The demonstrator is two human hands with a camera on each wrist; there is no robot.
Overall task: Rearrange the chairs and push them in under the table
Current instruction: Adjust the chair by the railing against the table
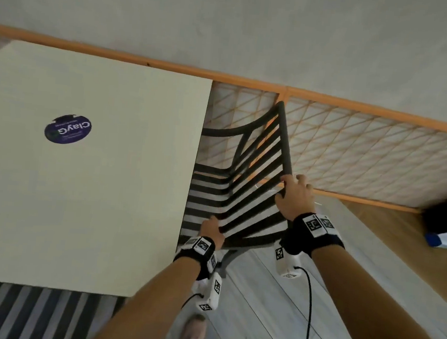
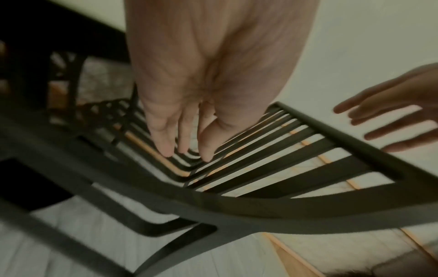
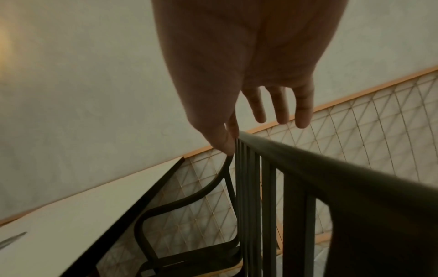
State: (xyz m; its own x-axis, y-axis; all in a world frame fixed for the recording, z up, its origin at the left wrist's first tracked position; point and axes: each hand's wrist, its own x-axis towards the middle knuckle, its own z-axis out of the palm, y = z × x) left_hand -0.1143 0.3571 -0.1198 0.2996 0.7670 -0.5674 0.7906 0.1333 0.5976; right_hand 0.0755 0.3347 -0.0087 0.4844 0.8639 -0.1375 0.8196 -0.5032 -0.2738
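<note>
A black slatted chair stands at the right side of the white table, its seat partly under the tabletop. My left hand lies with straight fingers on the near edge of the chair back, by the armrest. In the left wrist view the left hand is flat over the chair's slats. My right hand rests on the near end of the top rail. Its fingers are straight and spread above the rail, with the thumb at the rail's edge.
A wood-framed lattice screen runs close behind the chair, below a plain wall. A purple sticker is on the tabletop. Dark slats show below the table's near edge. A dark bundle lies at the right. My foot is on the pale floor.
</note>
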